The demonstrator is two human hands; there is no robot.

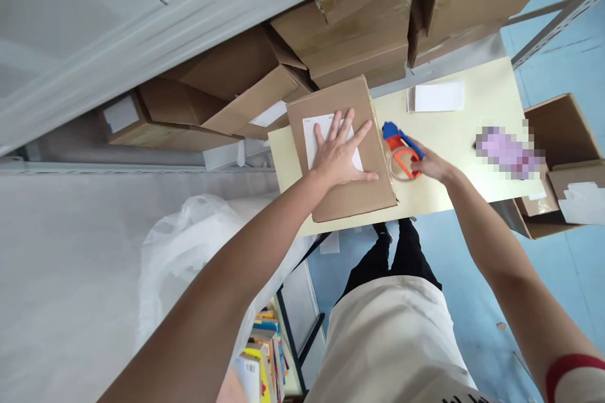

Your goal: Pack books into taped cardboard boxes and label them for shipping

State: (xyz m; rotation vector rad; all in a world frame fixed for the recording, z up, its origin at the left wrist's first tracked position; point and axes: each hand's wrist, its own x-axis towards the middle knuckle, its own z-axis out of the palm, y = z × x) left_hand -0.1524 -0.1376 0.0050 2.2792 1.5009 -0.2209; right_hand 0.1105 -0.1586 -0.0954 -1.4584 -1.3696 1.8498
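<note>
A closed cardboard box (pixel 347 201) rests on the pale yellow table (pixel 439 138), near its left end. My left hand (pixel 338 154) lies flat on the top of the box with fingers spread, partly covering a white paper label (pixel 312 132). To the right of the box, my right hand (pixel 428 162) is wrapped round the handle of a red and blue tape dispenser (pixel 394 138). A roll of tape shows on the dispenser, close beside the box's right edge.
Several cardboard boxes (pixel 359 31) stand on the shelf behind the table. White papers (pixel 439 96) and a blurred pinkish item (pixel 508 152) lie on the tabletop. An open carton (pixel 562 119) is at the right, clear plastic wrap (pixel 189 239) at the left, and books (pixel 267 352) below.
</note>
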